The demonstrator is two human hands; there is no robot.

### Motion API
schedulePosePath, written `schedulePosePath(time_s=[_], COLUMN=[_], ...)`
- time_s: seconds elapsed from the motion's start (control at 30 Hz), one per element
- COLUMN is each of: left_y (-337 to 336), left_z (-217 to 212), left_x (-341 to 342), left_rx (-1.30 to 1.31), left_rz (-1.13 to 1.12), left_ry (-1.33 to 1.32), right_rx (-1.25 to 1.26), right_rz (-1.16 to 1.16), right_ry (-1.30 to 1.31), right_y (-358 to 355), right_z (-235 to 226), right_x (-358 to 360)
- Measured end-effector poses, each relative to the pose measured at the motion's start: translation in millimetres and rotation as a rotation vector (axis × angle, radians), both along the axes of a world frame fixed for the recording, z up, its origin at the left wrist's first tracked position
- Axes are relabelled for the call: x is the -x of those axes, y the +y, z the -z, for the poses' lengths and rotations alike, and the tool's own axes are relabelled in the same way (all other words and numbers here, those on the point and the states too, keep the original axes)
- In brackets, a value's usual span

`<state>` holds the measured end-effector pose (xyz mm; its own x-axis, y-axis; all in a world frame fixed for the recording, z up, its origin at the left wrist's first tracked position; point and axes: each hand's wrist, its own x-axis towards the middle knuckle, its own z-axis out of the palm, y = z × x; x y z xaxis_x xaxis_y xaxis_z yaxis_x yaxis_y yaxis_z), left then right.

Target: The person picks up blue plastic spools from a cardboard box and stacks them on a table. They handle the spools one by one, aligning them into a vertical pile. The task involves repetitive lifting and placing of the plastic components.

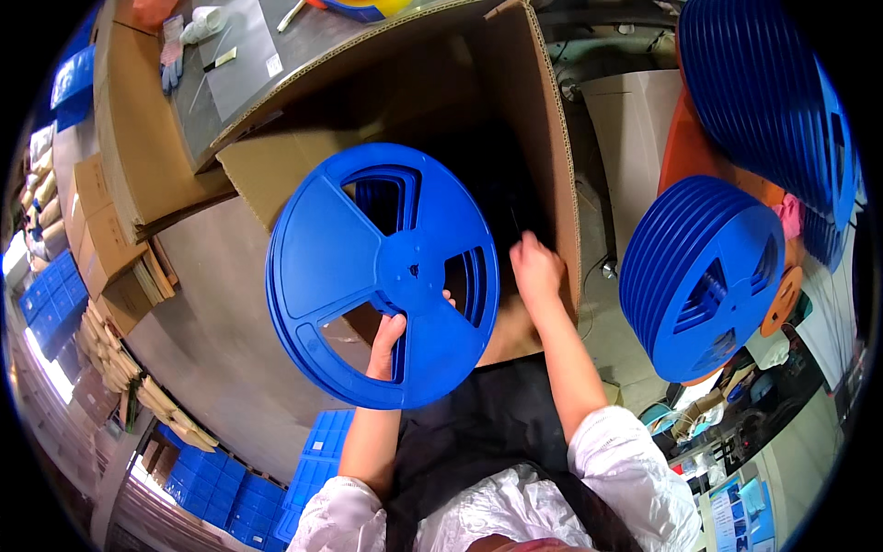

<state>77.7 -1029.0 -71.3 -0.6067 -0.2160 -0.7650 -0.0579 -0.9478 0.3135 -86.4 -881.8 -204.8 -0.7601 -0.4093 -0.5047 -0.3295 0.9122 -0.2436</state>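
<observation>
My left hand (386,342) grips several blue plastic reels (336,235), stacked face to face. Its thumb hooks through a cut-out in the front one, while most of its fingers are hidden behind. The reels are tilted toward me, over the near left part of a large open cardboard box (555,138). To their right, my right hand (536,269) is closed near the box's right inner wall. Some motion blur and the dark inside of the box hide what its fingers hold, if anything.
More blue reels (704,276) stand in a row at the right, with a taller row (768,101) behind. A grey table (248,64) at the far left carries gloves (172,55) and paper. Blue crates (207,483) and cartons (99,225) are stacked at the left.
</observation>
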Motion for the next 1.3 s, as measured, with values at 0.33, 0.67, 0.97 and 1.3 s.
schedulePosePath(time_s=[0.33,0.67,0.97,1.3], left_y=[-28.1,-32.3,-15.9,-9.2], left_z=[33.5,68.4,100.1,141.3], left_x=[51.3,101.6,152.6,185.3], left_rx=[0.088,0.119,0.185,0.237], left_rz=[0.017,0.021,0.042,0.06], left_ry=[0.117,0.139,0.164,0.127], right_rx=[0.343,0.447,0.525,0.489], right_rz=[0.36,0.778,0.844,0.897], right_ry=[0.201,-0.101,-0.09,-0.12], right_y=[133.2,200.5,211.4,222.3], right_z=[-226.7,-282.7,-267.9,-259.8], right_x=[-35.8,-79.3,-85.8,-87.7])
